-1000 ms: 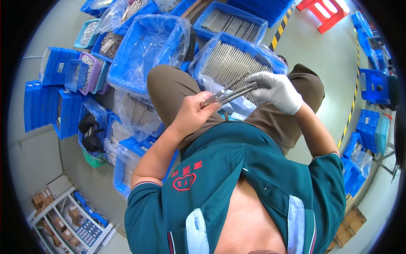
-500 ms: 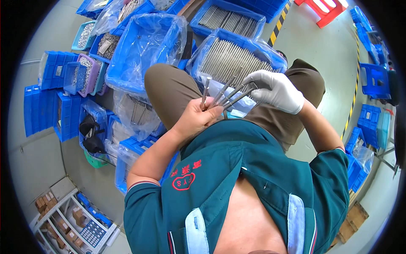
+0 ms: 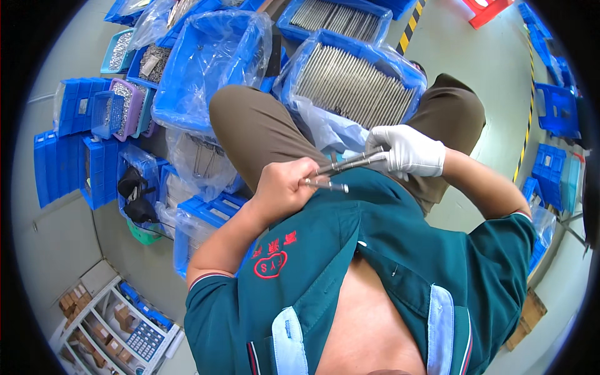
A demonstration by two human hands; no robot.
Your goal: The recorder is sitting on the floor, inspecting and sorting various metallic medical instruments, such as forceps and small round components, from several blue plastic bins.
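Observation:
My bare left hand (image 3: 284, 190) is closed around several slim metal rods (image 3: 340, 167) in front of my waist. One rod (image 3: 329, 185) sticks out from the fist apart from the rest, slanting toward my shirt. My right hand (image 3: 409, 152), in a white glove, has its fingers bent around the far ends of the bundle. The rods lie nearly level between both hands. Beyond my lap, a blue crate (image 3: 415, 81) lined with clear plastic holds many similar rods (image 3: 356, 84) in rows.
Left of my knee stands a plastic-lined blue crate (image 3: 164, 103). Another crate of rods (image 3: 331, 20) lies farther off. Small baskets of metal parts (image 3: 125, 103) and stacked blue crates (image 3: 56, 165) fill the left. Yellow-black tape (image 3: 410, 31) marks the floor, and a red stool (image 3: 487, 11) stands far right.
The rods have swung from pointing up and away, fanned out, to lying nearly level across my waist. My right hand has come down and closed on their far ends.

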